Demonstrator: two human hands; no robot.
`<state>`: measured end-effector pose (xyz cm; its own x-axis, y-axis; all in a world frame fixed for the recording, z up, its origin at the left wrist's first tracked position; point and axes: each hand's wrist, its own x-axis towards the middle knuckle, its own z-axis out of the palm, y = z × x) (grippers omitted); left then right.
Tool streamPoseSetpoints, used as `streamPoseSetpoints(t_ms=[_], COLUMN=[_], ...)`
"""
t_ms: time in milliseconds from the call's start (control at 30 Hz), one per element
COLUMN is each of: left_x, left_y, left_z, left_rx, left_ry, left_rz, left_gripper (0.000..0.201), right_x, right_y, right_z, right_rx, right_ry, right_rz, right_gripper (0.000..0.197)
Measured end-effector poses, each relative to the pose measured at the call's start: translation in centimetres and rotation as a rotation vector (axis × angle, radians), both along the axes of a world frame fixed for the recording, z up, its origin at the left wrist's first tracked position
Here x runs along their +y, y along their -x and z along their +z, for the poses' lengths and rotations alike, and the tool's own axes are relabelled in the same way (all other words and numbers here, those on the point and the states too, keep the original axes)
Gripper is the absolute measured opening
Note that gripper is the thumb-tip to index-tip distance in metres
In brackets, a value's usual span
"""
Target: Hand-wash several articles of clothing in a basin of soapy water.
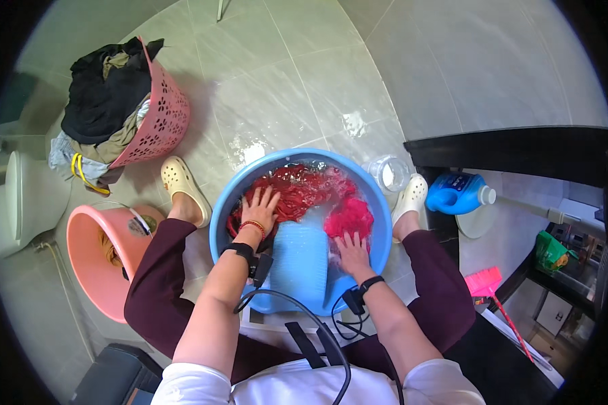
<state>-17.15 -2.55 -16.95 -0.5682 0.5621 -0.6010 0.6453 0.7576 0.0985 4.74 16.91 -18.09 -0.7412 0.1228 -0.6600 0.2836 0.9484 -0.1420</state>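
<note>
Between my knees stands a round blue basin (217, 233) holding water and wet clothes. A ribbed blue washboard (300, 260) leans inside it against the near rim. My left hand (259, 210) lies with fingers spread on dark red cloth (297, 187) at the left of the basin. At the right, my right hand (352, 251) rests its outstretched fingers on the near edge of a bright pink cloth (349, 217). Neither hand grips anything. Part of the red cloth is under water and foam.
A pink laundry basket (161, 118) heaped with clothes stands at far left, with a pink bucket (88, 270) nearer me. Right of the basin are a clear plastic tub (389, 175) and a blue detergent jug (457, 194). Black cables (317, 324) hang across my lap.
</note>
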Motion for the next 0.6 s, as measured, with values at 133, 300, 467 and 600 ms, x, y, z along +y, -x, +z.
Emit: streamPoseSetpoints(t_ms=[133, 300, 467, 600], left_x=[-0.1, -1.4, -3.7, -3.8], left_y=[0.3, 0.7, -1.8, -3.6], left_z=[-2.6, -3.5, -1.8, 0.7], left_rx=[0.024, -0.173, -0.131, -0.188], left_ry=[0.145, 0.43, 0.33, 0.36], left_rz=[-0.02, 0.121, 0.153, 0.087], left_gripper=[0.051, 0.038, 0.051, 0.051], right_x=[1.5, 1.7, 3.0, 3.0], right_y=[1.1, 3.4, 3.5, 2.3], right_z=[-2.6, -0.5, 0.4, 1.2], right_rx=[-0.155, -0.262, -0.088, 0.313], right_ry=[-0.017, 0.097, 0.225, 0.269], right_rz=[0.058, -0.027, -0.164, -0.264], right_gripper=[0.047, 0.044, 0.038, 0.028])
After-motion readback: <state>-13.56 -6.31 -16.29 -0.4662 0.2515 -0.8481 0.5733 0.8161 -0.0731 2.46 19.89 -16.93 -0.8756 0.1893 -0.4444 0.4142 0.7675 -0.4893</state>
